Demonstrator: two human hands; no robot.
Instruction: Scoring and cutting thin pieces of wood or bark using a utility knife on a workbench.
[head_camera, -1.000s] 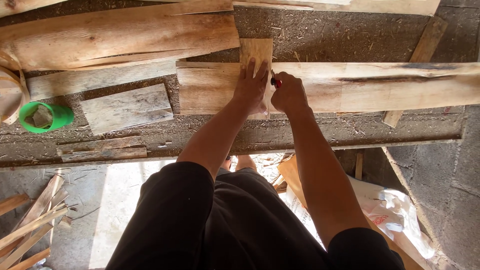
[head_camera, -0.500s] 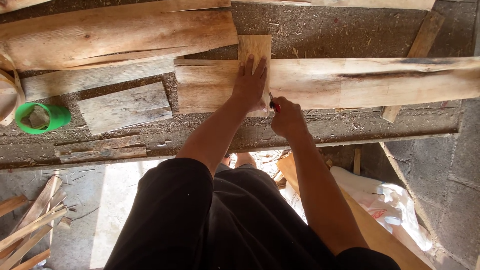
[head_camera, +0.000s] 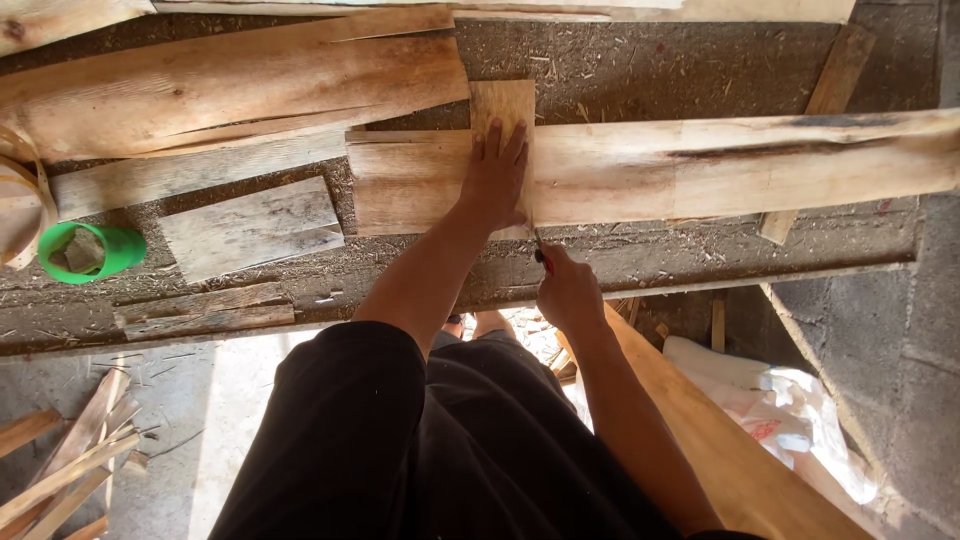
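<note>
At the desk's left edge lies a green cup (head_camera: 92, 250) on its side, its mouth facing the camera. Just right of it sits a short grey offcut (head_camera: 250, 228), with a thin grey strip (head_camera: 205, 310) nearer the front edge. Behind these, a broad reddish plank (head_camera: 230, 85) runs from the left edge toward the middle.

In the middle, a small wooden block (head_camera: 503, 105) lies crosswise over a long pale board (head_camera: 740, 165), which stretches from the centre to the right edge. The left hand (head_camera: 495, 180) presses flat on the block and board, its fingers (head_camera: 500, 140) straight and close together, covering most of the block's near end. Just right of it, near the front edge, the right hand (head_camera: 568, 292) is closed, fingers pinching a slim red-tipped pencil (head_camera: 540, 250) whose point meets the board beside the block's right edge.

Farther right, a narrow slat (head_camera: 835, 75) lies tilted under the long board, near the back right corner.
</note>
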